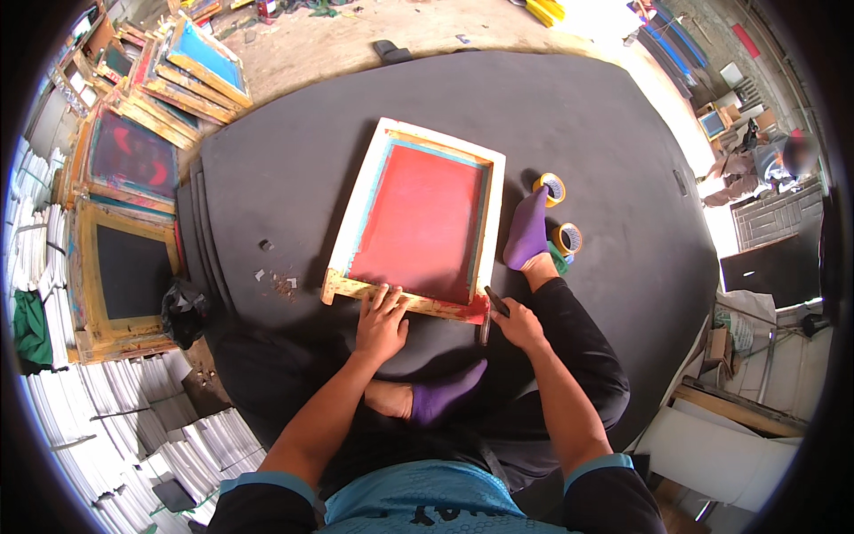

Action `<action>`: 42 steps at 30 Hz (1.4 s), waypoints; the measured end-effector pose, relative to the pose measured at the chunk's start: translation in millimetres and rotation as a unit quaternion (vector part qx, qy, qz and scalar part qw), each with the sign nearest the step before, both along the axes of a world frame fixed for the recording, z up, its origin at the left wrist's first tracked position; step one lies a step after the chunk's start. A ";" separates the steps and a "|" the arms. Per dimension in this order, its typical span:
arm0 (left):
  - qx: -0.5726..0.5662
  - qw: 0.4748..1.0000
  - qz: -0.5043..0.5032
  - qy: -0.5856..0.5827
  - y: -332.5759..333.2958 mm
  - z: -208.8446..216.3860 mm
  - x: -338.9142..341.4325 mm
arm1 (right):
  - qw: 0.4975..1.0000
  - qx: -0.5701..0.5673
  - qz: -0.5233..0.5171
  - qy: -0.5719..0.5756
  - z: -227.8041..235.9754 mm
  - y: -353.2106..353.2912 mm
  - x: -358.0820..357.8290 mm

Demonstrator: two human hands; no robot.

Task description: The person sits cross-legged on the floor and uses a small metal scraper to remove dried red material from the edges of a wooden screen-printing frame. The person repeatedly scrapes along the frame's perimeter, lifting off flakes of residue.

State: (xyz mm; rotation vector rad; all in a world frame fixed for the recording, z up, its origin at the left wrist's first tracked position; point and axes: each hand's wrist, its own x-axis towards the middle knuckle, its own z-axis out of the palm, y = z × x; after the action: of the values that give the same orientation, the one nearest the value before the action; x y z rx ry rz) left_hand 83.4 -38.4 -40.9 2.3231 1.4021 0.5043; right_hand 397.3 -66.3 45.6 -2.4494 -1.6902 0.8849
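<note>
A wooden screen-printing frame (494, 205) with red mesh lies on the dark mat, tilted slightly to the right. My left hand (381, 329) rests with outstretched fingers on its near rail, left of the middle. At the frame's near right corner, my right hand (523, 326) is closed on a dark-handled tool (497, 301). A narrow brownish, metal-looking piece (484, 331) sticks out below that red-stained corner. Whether it belongs to the tool, I cannot tell.
Two tape rolls (551, 189) stand by my purple-socked foot (527, 227). Small scraps (283, 285) lie left of the frame. More printing frames (133, 169) and white paper stacks (133, 445) line the left side. A person (756, 169) is at the far right.
</note>
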 end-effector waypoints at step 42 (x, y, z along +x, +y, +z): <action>-0.347 0.667 0.204 -0.627 8.2 96.2 -168.4 | 0.717 -0.290 0.098 0.626 24.2 59.4 -257.0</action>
State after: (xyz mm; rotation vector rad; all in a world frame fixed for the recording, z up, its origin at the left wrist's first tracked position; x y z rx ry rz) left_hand -85.0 -30.3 55.3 0.6074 0.9938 1.1266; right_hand 140.3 -6.9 69.8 -1.0032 -1.1059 2.5407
